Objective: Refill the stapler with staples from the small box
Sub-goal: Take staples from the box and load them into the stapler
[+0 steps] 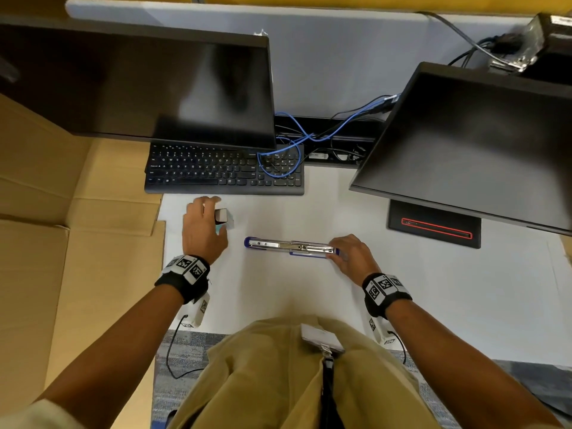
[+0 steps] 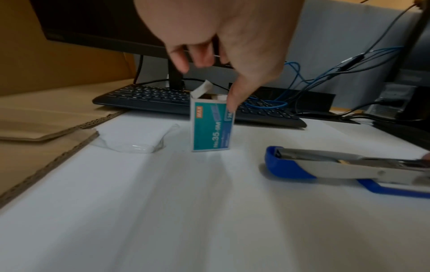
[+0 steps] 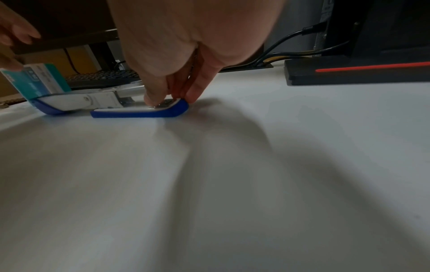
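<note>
Blue plastic and bright metal make up the stapler (image 1: 291, 247), which lies folded out flat on the white desk (image 1: 433, 289), its staple channel facing up — a position that leaves the channel free for loading. The right hand (image 1: 351, 253) pinches the stapler's right end between thumb and fingers, apparently to keep it steady.

To the left and slightly farther off, the small teal box (image 2: 211, 127) stands on end, top flap open, just near of the keyboard (image 1: 224, 168). The left hand (image 1: 202, 229) grips it near the top, thumb on its right edge, the other fingers curled over the far side. Pale contents show in the mouth; whether they are staple strips or an inner tray cannot be told.

A scrap of clear wrapping (image 2: 133, 139) lies left of the box.

Judgement: staples not yet taken out.
</note>
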`<state>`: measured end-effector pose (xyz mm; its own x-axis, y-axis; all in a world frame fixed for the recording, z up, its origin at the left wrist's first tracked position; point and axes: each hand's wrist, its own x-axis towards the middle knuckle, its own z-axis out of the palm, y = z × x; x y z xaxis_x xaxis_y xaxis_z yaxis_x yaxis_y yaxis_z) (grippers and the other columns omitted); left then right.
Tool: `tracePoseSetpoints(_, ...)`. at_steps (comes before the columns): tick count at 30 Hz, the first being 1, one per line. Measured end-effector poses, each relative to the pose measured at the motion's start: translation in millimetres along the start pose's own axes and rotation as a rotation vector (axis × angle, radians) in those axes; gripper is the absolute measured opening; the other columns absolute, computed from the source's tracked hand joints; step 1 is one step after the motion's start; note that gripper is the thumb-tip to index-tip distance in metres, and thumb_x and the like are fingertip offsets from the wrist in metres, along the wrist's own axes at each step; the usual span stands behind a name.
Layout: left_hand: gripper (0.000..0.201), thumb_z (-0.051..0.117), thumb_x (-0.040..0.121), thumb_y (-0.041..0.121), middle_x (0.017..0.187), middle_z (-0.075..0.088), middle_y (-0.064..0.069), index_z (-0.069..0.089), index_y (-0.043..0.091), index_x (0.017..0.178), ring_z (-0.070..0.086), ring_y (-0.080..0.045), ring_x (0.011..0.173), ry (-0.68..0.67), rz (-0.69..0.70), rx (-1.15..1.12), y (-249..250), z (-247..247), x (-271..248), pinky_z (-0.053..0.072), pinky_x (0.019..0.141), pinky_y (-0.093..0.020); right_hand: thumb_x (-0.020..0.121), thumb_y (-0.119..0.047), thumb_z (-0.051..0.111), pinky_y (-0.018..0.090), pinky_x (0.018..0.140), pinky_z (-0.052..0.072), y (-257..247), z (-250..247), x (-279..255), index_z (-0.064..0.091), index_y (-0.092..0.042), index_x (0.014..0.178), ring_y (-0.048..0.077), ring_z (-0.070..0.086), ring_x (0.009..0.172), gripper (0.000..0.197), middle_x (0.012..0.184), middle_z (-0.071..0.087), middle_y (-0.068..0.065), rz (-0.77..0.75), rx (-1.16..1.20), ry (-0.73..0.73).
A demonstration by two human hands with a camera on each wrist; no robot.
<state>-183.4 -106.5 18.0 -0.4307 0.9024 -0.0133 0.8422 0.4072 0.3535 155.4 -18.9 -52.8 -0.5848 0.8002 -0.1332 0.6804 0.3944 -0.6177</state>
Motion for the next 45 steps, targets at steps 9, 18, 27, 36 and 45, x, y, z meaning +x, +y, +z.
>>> tracePoseSetpoints(9, 0.028, 0.068, 0.076, -0.003, 0.101, 0.069, -0.018, 0.064, 0.005, 0.102, 0.062, -0.038, 0.094, -0.203, 0.022, -0.042, 14.1, 15.7, 24.4, 0.053, 0.077, -0.043, 0.084, -0.017, 0.074, 0.027, 0.084, 0.048, -6.2, -5.5, -1.8, 0.070, -0.008, 0.105, 0.024, 0.060, 0.093, 0.023, 0.098, 0.070, 0.010, 0.051, 0.019, -0.017)
tracePoseSetpoints(18, 0.035, 0.079, 0.073, 0.021, 0.087, 0.065, -0.009, 0.051, 0.010, 0.091, 0.051, -0.021, 0.071, -0.388, 0.161, -0.196, 105.9, 49.9, 28.4, 0.039, 0.063, -0.028, 0.084, -0.037, 0.072, 0.034, 0.091, 0.050, -17.8, -12.5, 11.0, 0.065, -0.016, 0.116, 0.019, 0.057, 0.105, 0.039, 0.113, 0.067, 0.003, 0.060, 0.009, -0.047)
tracePoseSetpoints(27, 0.030, 0.073, 0.077, 0.022, 0.086, 0.058, -0.002, 0.051, 0.010, 0.094, 0.054, -0.023, 0.073, -0.467, 0.280, -0.365, 127.5, 69.7, 12.6, 0.049, 0.066, -0.032, 0.087, -0.045, 0.065, 0.029, 0.099, 0.043, -45.8, -34.8, 32.8, 0.054, -0.027, 0.130, 0.014, 0.050, 0.117, 0.048, 0.128, 0.056, -0.002, -0.006, 0.113, 0.096)
tracePoseSetpoints(36, 0.031, 0.078, 0.070, 0.020, 0.079, 0.061, -0.006, 0.049, 0.009, 0.077, 0.051, -0.021, 0.066, -0.442, 0.264, -0.402, 114.7, 74.0, 14.7, 0.047, 0.062, -0.032, 0.092, -0.031, 0.060, 0.036, 0.092, 0.050, -48.3, -34.2, 43.5, 0.071, -0.024, 0.112, 0.019, 0.048, 0.120, 0.023, 0.135, 0.051, 0.001, -0.187, -0.100, -0.121)
tracePoseSetpoints(45, 0.035, 0.084, 0.067, 0.020, 0.086, 0.069, -0.005, 0.050, 0.014, 0.075, 0.056, -0.017, 0.068, -0.459, 0.218, -0.455, 112.9, 77.6, 13.6, 0.045, 0.062, -0.016, 0.093, -0.027, 0.057, 0.033, 0.091, 0.048, -44.9, -35.0, 40.0, 0.062, -0.030, 0.122, 0.020, 0.047, 0.121, 0.030, 0.138, 0.047, 0.002, -0.146, -0.124, -0.124)
